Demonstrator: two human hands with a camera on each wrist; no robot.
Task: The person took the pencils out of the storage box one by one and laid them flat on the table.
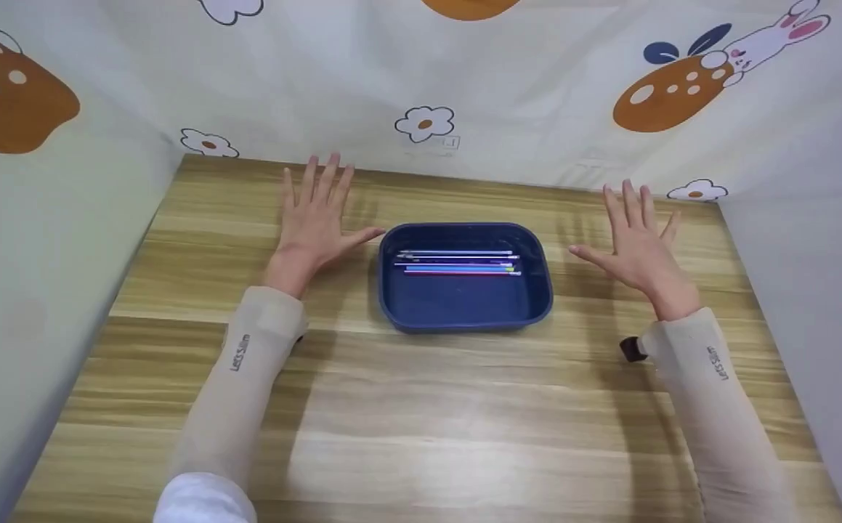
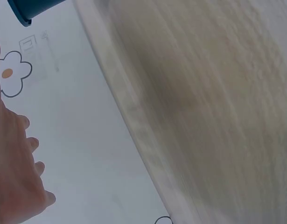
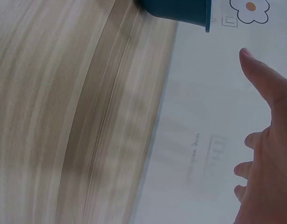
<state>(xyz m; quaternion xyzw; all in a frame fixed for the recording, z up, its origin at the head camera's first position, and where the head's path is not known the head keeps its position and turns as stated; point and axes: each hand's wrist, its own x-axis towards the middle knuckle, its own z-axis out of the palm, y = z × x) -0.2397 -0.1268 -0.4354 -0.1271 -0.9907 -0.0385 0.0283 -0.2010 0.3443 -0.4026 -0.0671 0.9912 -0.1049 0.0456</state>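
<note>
A dark blue rectangular bin [image 1: 464, 319] with rounded corners stands on the wooden table. Inside it, several thin pencils [image 1: 457, 263] in white, purple, blue and pink lie side by side near the far wall. To the bin's left my left hand [image 1: 313, 229] is spread out, its thumb tip close to the bin's rim. My right hand [image 1: 638, 250] is held to the right of the bin with fingers spread, a gap between its thumb and the bin. Both hands hold nothing. In the wrist views, the left hand [image 2: 15, 172] and right hand [image 3: 269, 140] appear beside the bin's outer wall.
A pale curtain [image 1: 522, 94] printed with flowers and rabbits hangs along the table's back edge. White panels [image 1: 35, 240] border the left and right sides. The wood-grain tabletop [image 1: 457, 407] extends toward me. A small black device [image 1: 633, 349] sits at the right wrist.
</note>
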